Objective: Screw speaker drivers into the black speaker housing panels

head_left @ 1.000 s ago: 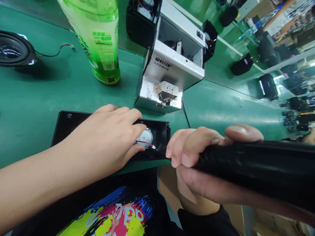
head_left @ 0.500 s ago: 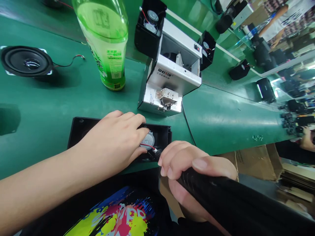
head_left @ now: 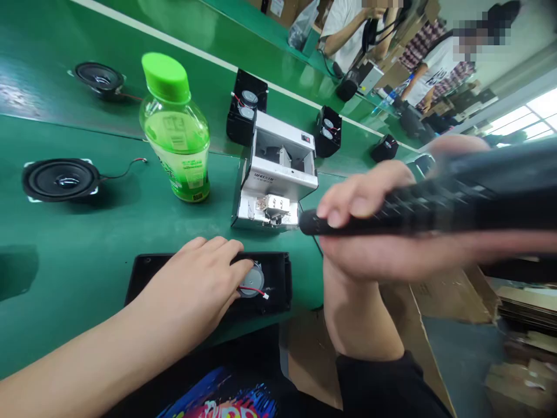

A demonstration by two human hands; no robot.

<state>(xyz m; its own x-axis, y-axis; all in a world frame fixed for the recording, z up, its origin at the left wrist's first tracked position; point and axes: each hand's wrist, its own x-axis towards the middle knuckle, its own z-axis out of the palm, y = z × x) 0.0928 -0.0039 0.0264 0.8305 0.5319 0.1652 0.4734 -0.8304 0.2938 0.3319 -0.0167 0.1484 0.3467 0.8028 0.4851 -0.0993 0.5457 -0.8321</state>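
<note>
My left hand (head_left: pixel 204 273) lies over a long black speaker housing (head_left: pixel 277 290) on the green table, its fingers bent at the far edge and gripping it. Inside the housing, beside my fingertips, is a round grey speaker (head_left: pixel 253 281) with a short red wire ending in a white plug. My right hand (head_left: pixel 369 226) is wrapped round a black electric screwdriver (head_left: pixel 418 206), raised to the right of the housing and partly blurred. The screwdriver's front end points left, close to a silver screw feeder (head_left: pixel 282 180); I cannot tell whether they touch.
A green-capped drink bottle (head_left: pixel 178 133) stands left of the feeder. Black loudspeakers (head_left: pixel 63 180) with wires lie at the left. Further small housings (head_left: pixel 247 104) stand behind the feeder. Cardboard boxes (head_left: pixel 311 354) are below the table edge. Other people (head_left: pixel 348 35) are across the tables.
My right hand has lifted the screwdriver up and away from the housing, towards the feeder. My left hand stays on the housing. The view has tilted up, showing the bottle's cap.
</note>
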